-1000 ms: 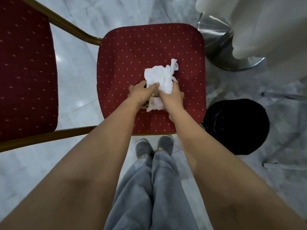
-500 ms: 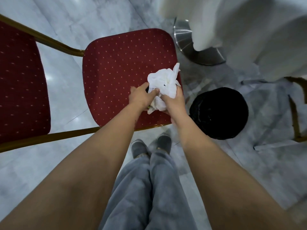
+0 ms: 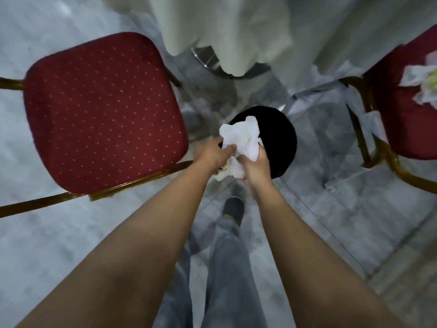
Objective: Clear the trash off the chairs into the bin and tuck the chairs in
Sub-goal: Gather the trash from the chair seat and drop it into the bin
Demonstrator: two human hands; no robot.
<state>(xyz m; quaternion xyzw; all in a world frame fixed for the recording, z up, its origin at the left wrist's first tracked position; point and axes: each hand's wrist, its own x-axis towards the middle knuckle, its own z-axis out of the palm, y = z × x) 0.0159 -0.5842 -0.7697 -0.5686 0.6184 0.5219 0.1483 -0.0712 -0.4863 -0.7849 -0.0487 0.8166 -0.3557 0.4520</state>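
Over one bin, two hands grip one tissue wad.

**Count of items in view**

Chairs, red dotted seat, gold frame: two, a near chair and a far chair. Bins, black, round: one bin. Wads of crumpled paper trash: two, a held wad and a seat wad. Hands: two, left hand, right hand. Draped white tablecloths: one tablecloth.
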